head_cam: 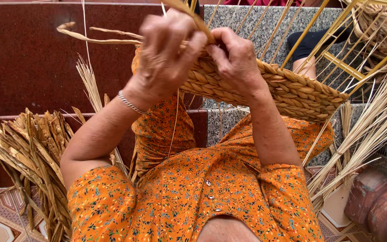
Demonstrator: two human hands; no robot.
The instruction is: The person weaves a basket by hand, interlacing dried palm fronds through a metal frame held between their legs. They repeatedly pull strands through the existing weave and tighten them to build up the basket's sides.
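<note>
A half-woven straw basket [292, 92] of braided tan fibre is held up in front of me, its bare upright stakes [287, 27] fanning toward the top right. My left hand [166, 56] pinches a flat dried straw strand [189, 11] at the basket's upper rim. My right hand [236, 60] grips the same rim right beside it, fingers curled over the weave. A thin silver bracelet [131, 104] circles my left wrist. My orange flowered dress [193, 188] fills the lower middle.
A bundle of dried straw leaves [27, 152] lies at the lower left. Thin pale reed stalks [372, 125] fan out at the right. Brown clay pots [379, 201] stand at the lower right. Red and grey stone steps [32, 58] rise behind. Another person's leg [307, 54] shows behind the stakes.
</note>
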